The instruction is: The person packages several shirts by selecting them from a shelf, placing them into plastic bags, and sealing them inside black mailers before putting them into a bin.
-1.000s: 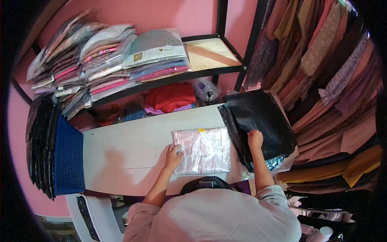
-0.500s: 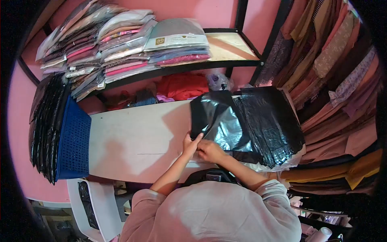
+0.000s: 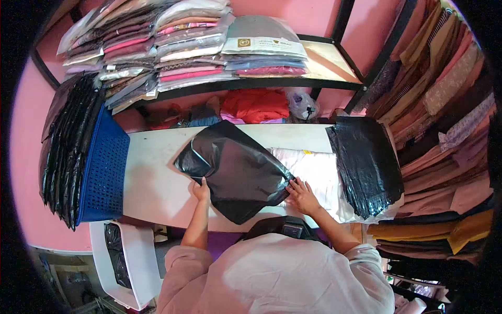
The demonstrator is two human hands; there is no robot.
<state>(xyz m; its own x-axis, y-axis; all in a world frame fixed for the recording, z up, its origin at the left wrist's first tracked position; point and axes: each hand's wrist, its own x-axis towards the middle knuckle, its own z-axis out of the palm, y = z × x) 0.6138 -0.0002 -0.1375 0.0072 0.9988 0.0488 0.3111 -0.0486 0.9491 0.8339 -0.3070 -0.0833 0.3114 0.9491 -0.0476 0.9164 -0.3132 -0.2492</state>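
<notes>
A black plastic mailing bag (image 3: 238, 172) lies slantwise in front of me on the white table (image 3: 149, 178). My left hand (image 3: 201, 190) pinches its near left edge, the thumb on top and the other fingers partly hidden under the plastic. At the bag's right end, my right hand (image 3: 303, 198) rests with fingers spread and flat, the fingertips touching the plastic corner. Just right of the bag is a flat white packet (image 3: 314, 170) with a small yellow mark, its left part covered. Beyond it lies a stack of black plastic bags (image 3: 368, 167).
A blue basket (image 3: 104, 167) packed with black parcels stands at the table's left end. Folded garments in clear bags (image 3: 191, 52) fill the shelf behind. Clothes (image 3: 444, 157) hang along the right. A white bin (image 3: 138, 267) stands below the table on the left.
The black bag has moved left, away from the stack, and now lies spread out. My hands have parted, the left going left and the right going right. The white packet has come into view.
</notes>
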